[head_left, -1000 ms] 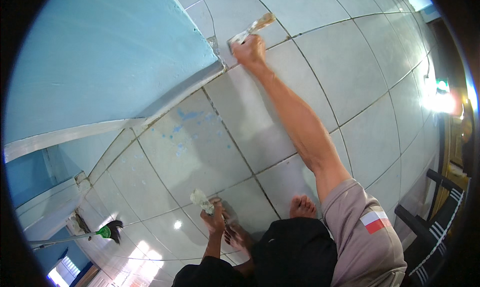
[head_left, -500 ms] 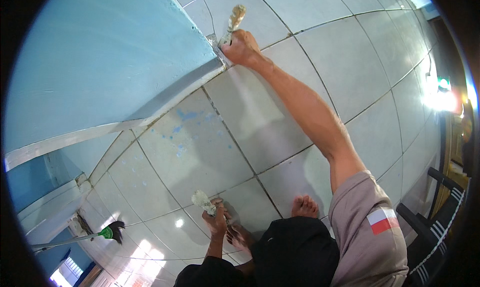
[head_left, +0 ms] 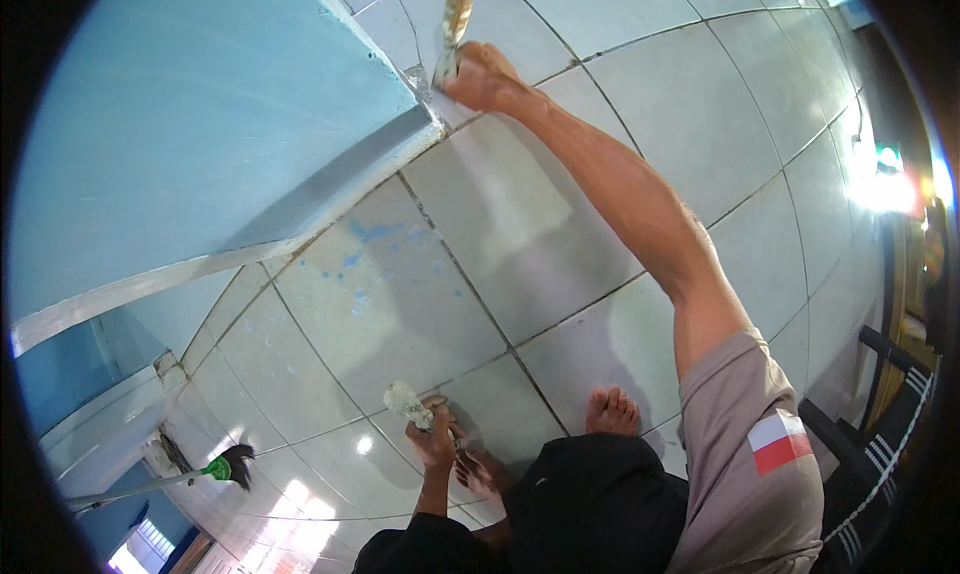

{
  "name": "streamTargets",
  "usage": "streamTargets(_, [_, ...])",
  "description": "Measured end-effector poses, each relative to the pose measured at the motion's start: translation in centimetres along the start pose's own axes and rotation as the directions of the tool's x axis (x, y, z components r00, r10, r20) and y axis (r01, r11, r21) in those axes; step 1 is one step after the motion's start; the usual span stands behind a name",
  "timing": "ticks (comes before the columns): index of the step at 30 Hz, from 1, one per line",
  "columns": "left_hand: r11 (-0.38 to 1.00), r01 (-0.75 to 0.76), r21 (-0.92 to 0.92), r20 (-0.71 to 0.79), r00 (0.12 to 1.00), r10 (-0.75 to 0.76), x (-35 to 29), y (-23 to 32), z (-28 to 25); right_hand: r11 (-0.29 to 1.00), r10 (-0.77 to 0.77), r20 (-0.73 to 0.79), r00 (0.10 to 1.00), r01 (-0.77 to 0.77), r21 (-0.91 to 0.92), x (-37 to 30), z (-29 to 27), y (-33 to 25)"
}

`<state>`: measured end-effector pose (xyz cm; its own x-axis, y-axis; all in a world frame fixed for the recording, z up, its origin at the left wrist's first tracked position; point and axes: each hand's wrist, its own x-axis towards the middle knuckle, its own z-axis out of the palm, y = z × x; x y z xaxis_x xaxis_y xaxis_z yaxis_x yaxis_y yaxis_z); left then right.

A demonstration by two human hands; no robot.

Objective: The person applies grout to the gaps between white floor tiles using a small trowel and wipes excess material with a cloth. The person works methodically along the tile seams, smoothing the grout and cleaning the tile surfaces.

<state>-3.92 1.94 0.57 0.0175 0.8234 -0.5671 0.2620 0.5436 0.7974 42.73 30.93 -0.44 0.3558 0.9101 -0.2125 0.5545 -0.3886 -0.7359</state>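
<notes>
My right hand (head_left: 484, 78) reaches far forward, closed round a putty knife (head_left: 457, 16) with a worn, whitish-stained handle pointing up and away. Its blade points down by the outer corner of the light blue wall (head_left: 220, 104), close to a rough grey patch (head_left: 418, 78) at the wall's foot. Whether the blade touches the wall I cannot tell. Close to my body, my left hand (head_left: 434, 440) is closed on a flat tool loaded with white putty (head_left: 404, 400), probably another putty knife; its handle is mostly hidden by the fingers.
Pale floor tiles (head_left: 590, 214) with dark joints spread around, with blue paint spots (head_left: 372, 232) near the wall. My bare foot (head_left: 612, 412) stands below. A broom (head_left: 218, 468) with a green head lies at the lower left. A black strapped chair (head_left: 880, 424) stands at the right.
My right hand has drawn slightly away from the wall corner, and its putty knife stands more upright. My left hand keeps its place with the putty.
</notes>
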Motion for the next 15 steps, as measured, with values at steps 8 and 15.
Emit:
streamTargets(8, [0.999, -0.032, 0.016, 0.009, 0.999, 0.032, 0.3, -0.2, 0.1, 0.999, -0.046, -0.127, 0.991, 0.045, -0.01, -0.7, -0.6, 0.9])
streamTargets(15, [0.999, -0.015, 0.033, 0.086, 0.996, 0.012, 0.6, -0.5, -0.2, 0.997, -0.008, -0.178, 0.984, 0.021, 0.072, -2.3, 0.8, 1.6])
